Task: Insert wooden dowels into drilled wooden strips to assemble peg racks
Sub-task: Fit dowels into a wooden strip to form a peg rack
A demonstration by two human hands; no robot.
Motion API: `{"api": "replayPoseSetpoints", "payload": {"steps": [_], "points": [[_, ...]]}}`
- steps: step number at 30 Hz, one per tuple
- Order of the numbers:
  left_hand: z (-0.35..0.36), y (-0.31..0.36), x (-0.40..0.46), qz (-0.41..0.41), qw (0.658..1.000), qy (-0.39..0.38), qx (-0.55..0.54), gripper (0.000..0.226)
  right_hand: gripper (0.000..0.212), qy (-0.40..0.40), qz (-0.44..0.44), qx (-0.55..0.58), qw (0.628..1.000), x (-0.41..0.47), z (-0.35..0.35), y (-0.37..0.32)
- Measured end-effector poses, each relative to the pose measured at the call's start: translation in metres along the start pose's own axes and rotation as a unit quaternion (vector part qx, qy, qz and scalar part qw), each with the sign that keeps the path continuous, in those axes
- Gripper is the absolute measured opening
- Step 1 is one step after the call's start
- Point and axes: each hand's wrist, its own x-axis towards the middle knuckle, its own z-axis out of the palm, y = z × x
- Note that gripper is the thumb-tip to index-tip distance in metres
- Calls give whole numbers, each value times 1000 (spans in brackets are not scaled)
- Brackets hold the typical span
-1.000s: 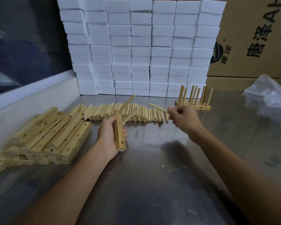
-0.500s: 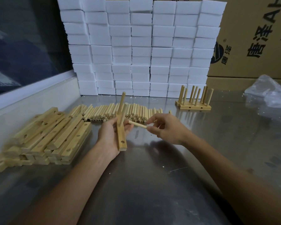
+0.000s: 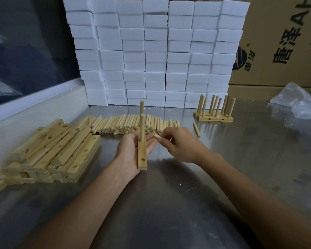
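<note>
Steel table, foam blocks behind. Left hand gripping strip, two pegs upright, near hole empty. Right hand pinching dowel just right of strip. Risk: tilted entry jams, or strip slips.

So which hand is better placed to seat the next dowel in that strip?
The right hand. It already pinches a loose dowel beside the strip. The left hand grips that strip, which carries two upright dowels and shows an empty hole near its near end, so it is busy steadying.
</note>
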Motion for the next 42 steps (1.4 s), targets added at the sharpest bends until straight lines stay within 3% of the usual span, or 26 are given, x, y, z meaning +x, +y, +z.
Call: {"api": "replayPoseSetpoints", "payload": {"steps": [14, 25, 28, 32, 38, 42], "points": [[-2, 1, -1, 9, 1000, 18, 19, 30, 18, 92, 26, 77, 992, -4, -3, -6], [-5, 5, 6, 35, 997, 63, 33, 32, 9, 59, 29, 154, 986, -4, -15, -15], [-7, 8, 8, 41, 996, 77, 28, 33, 15, 50, 78, 281, 955, -3, -18, -19], [-9, 9, 8, 52, 995, 83, 29, 34, 14, 49, 126, 461, 877, -4, -22, -26], [-4, 6, 5, 52, 996, 60, 26, 34, 9, 71, 182, 556, 808, -3, -20, -28], [-3, 6, 3, 48, 997, 52, 26, 34, 12, 82, 191, 568, 797, -1, -14, -25]]}}
